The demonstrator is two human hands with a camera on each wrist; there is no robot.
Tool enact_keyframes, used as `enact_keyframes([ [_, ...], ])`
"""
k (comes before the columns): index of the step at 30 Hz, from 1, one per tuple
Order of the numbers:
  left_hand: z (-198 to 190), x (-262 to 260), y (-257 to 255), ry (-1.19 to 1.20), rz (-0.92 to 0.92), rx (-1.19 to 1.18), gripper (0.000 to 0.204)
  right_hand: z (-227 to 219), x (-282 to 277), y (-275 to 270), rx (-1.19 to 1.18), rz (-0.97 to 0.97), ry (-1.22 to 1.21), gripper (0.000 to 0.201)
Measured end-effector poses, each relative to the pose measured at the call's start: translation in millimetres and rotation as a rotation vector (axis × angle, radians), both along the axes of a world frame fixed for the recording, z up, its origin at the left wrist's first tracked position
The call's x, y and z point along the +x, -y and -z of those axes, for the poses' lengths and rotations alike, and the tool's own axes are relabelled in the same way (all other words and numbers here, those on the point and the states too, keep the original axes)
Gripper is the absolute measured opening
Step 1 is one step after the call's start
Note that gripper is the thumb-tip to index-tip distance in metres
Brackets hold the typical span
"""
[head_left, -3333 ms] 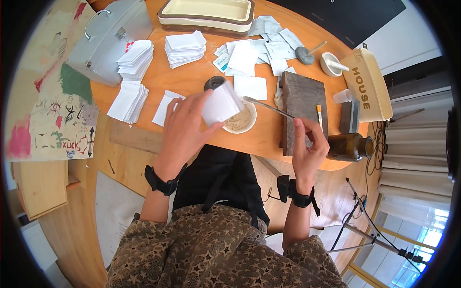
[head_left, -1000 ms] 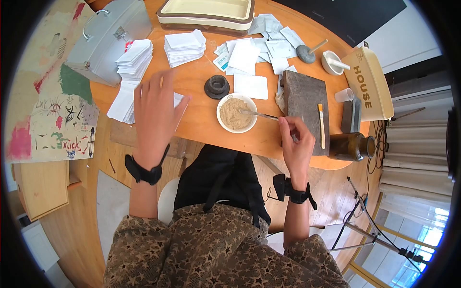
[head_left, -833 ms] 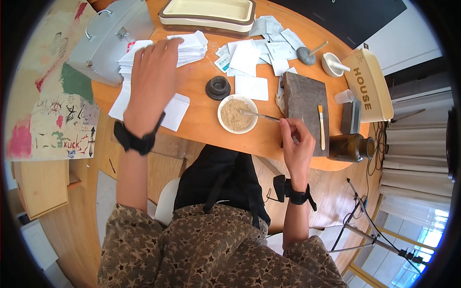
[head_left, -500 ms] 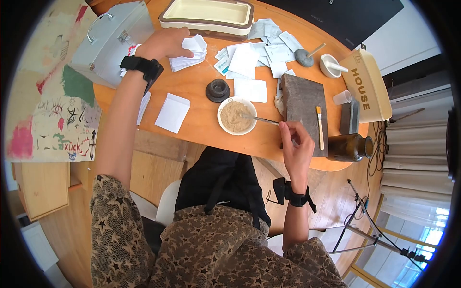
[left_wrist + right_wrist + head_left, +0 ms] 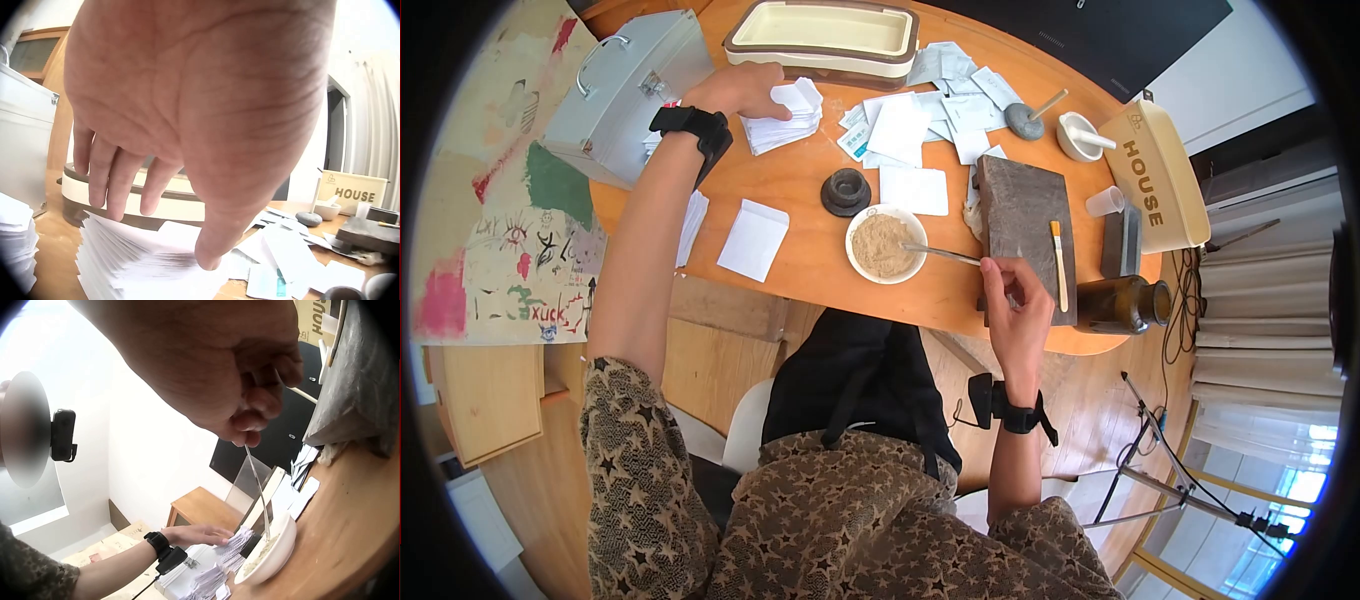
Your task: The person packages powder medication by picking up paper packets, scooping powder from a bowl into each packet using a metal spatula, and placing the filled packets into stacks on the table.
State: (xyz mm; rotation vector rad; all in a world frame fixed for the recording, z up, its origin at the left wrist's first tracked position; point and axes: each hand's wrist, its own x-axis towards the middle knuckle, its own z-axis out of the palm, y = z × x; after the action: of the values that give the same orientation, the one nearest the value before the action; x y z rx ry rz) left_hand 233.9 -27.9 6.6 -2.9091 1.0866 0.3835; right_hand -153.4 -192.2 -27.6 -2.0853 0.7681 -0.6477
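Note:
My left hand (image 5: 750,90) is over the back stack of white envelopes (image 5: 784,122). In the left wrist view its fingers (image 5: 124,178) stretch loosely past the top of the stack, and the thumb comes down at the near right corner. Between thumb and fingertips my right hand (image 5: 1018,305) pinches the handle of a thin metal spoon (image 5: 945,253). The spoon's far end is sunk in pale brown powder inside a white bowl (image 5: 852,262) near the table's front edge. A single white envelope (image 5: 753,240) lies flat left of the bowl.
Behind the bowl sit a dark round stone holder (image 5: 846,191) and a white sheet (image 5: 913,190). A dark board (image 5: 1025,215) carries a brush (image 5: 1059,265); a brown jar (image 5: 1122,305) stands beside it. A silver case (image 5: 625,100) and a cream tray (image 5: 820,30) line the back.
My left hand held a white envelope above the bowl; now it is at the back stack without that envelope. The right hand's spoon has dropped from the envelope's mouth into the powder.

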Motion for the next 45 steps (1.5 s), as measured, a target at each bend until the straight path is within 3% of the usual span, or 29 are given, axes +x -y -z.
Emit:
enact_keyframes([
  [11, -17, -18, -3, 0.1, 0.026, -0.034, 0.062, -2, -1, 0, 0.009, -0.003, -0.01, 0.017],
  [14, -23, -46, -10, 0.185, 0.135, -0.164, 0.061, -1, -2, 3, 0.053, 0.013, 0.031, 0.018],
  [16, -14, -71, -15, 0.171, 0.214, -0.393, 0.06, -7, -2, 2, 0.007, 0.024, 0.057, 0.018],
  [22, 12, -163, -26, 0.116, 0.16, -0.579, 0.061, -19, -7, 2, 0.053, 0.03, 0.131, 0.017],
  [28, 23, -219, -31, 0.055, 0.067, -0.595, 0.065, -27, -11, 1, 0.085, 0.028, 0.162, 0.016],
  [45, 25, -241, -26, -0.013, 0.06, -0.586, 0.073, -18, -1, -2, 0.051, 0.024, 0.094, 0.018],
])
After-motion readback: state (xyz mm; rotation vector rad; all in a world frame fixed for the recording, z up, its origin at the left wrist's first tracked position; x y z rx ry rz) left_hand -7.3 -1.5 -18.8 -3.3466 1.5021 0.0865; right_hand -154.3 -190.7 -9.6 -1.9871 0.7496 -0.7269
